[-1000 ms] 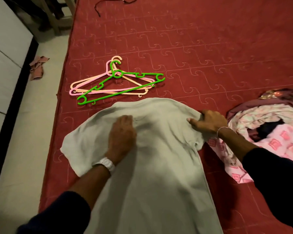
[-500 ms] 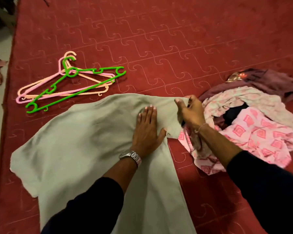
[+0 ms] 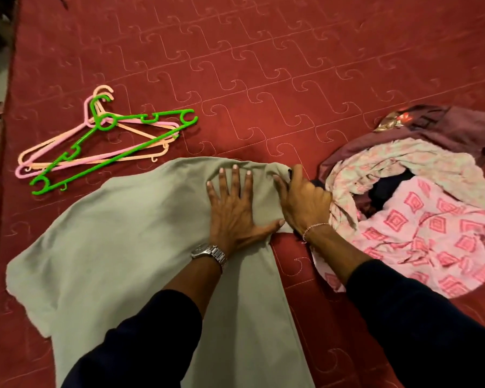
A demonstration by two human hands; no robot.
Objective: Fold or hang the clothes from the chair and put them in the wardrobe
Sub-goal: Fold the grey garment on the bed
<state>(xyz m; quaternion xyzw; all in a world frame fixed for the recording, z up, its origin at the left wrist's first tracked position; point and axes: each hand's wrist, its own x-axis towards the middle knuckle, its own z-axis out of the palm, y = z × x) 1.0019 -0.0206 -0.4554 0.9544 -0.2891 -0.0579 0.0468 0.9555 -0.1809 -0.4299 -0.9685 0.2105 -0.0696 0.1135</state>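
grey shirt (image 3: 118, 247) lies spread flat on the red bedcover (image 3: 263, 65), neck end away from the person, one sleeve out to the far side from the pile. all places below are given relative to the shirt.

left hand (image 3: 233, 208): flat on the shirt near its top edge, fingers straight and spread, pressing the cloth down. watch on the wrist.

right hand (image 3: 303, 203): at the shirt's pile-side shoulder, fingers curled round a bunch of grey cloth, apparently the sleeve, drawn in against the body of the shirt. whether some of the pink cloth beneath is also caught in the grip, cannot tell.

pile (image 3: 420, 197) of unfolded clothes: just beside the shirt on the right hand's side, touching that hand; pink patterned cloth, a floral piece, something dark, a maroon garment beyond.

hangers (image 3: 101, 141): three, green on top of pink and peach, beyond the shirt's top edge, on the left hand's side; nothing on them.

progress, as judged:
- first fold of the shirt appears under way, one sleeve being turned in; the other sleeve not yet folded.
- no finished folded garment in view.
- pile not yet sorted; hangers unused.
- wardrobe and chair not in view; nothing shown as put away.
- estimate: early in the task, most of it left.
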